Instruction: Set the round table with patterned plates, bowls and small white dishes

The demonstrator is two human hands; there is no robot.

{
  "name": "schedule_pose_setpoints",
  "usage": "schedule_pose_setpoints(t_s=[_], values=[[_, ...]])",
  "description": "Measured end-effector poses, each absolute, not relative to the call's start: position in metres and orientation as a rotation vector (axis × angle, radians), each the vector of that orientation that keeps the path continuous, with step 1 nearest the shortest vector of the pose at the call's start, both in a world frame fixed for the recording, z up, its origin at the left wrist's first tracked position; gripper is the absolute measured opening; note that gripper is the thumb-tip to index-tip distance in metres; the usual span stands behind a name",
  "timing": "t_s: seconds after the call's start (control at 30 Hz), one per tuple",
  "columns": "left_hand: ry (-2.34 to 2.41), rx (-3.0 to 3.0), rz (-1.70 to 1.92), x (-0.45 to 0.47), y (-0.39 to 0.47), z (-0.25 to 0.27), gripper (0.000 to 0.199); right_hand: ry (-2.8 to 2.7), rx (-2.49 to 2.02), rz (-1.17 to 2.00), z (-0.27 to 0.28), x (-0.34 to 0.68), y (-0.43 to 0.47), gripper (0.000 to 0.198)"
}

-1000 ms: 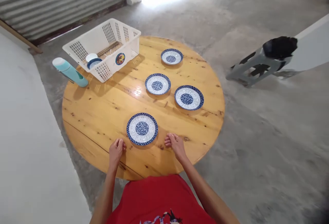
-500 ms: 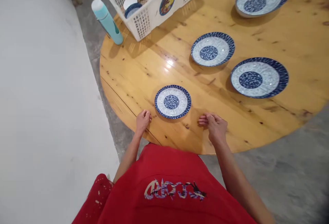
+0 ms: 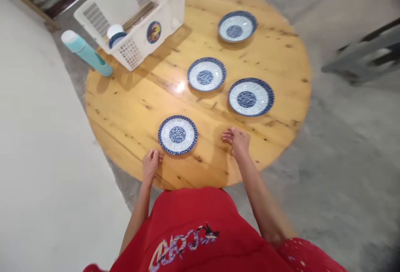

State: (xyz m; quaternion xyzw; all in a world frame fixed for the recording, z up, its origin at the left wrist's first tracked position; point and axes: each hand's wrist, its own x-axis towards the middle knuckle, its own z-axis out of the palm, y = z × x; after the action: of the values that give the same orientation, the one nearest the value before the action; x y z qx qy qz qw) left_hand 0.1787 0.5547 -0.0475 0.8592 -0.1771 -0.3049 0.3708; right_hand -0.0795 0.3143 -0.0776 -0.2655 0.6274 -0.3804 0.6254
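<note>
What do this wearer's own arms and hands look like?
The left hand and right hand wear no visible gloves, rings or watch. The forearms are bare. The right sleeve is red with pale specks; the red shirt bears multicoloured lettering.

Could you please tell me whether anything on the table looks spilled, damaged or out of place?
Nothing stands out: the four blue-rimmed dishes sit level without visible damage, the white basket and turquoise bottle stand upright, and no spill shows on the table.
</note>
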Motion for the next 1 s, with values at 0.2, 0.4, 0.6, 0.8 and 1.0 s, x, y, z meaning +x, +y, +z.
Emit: schedule_pose_setpoints(t_s=[0.2,0.4,0.6,0.8,1.0], values=[[-0.451,2.180,-0.806,0.181,0.547,-0.048,0.030,1.460,-0.414,-1.053,-0.077,-0.097,0.249,0.024],[-0.492,2.201,-0.815,0.182,0.541,-0.049,0.031,1.499,-0.393,-1.088,-0.082,-0.102,0.217,0.015],[-0.537,2.193,-0.819,0.181,0.539,-0.052,0.031,1.507,-0.427,-1.123,-0.089,-0.103,0.209,0.014],[-0.499,2.212,-0.799,0.179,0.542,-0.050,0.030,1.519,-0.466,-1.134,-0.093,-0.105,0.211,0.017],[-0.458,2.173,-0.808,0.181,0.543,-0.052,0.031,1.569,-0.474,-1.134,-0.089,-0.106,0.213,0.013]])
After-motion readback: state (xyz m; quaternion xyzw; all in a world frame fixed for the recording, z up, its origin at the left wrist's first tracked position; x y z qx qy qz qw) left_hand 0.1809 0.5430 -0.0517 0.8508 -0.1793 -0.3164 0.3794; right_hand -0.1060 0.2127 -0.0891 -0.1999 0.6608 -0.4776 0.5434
